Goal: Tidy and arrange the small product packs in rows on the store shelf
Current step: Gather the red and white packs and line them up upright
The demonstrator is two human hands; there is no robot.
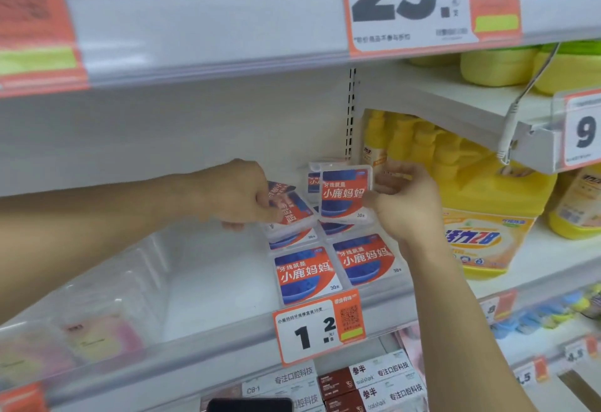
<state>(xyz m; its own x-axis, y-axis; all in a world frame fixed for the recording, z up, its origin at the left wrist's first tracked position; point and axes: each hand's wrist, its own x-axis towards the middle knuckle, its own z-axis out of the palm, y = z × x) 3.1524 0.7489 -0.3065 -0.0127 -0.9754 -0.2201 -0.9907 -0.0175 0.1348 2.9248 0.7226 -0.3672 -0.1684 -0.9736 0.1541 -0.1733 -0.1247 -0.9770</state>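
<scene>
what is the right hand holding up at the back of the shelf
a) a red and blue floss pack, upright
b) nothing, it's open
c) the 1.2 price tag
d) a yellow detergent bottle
a: the right hand pinches a red and blue floss pack by its right edge, standing upright above the packs lying flat on the shelf; the yellow bottles stand to its right, untouched.

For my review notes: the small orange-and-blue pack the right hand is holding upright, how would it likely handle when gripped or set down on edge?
The held pack looks like a rigid clear plastic case, so probably stiff. The right hand pinches it by one side only, suggesting it is light. Thin and flat, it would likely tip if stood on edge; the front packs lie flat.
</scene>
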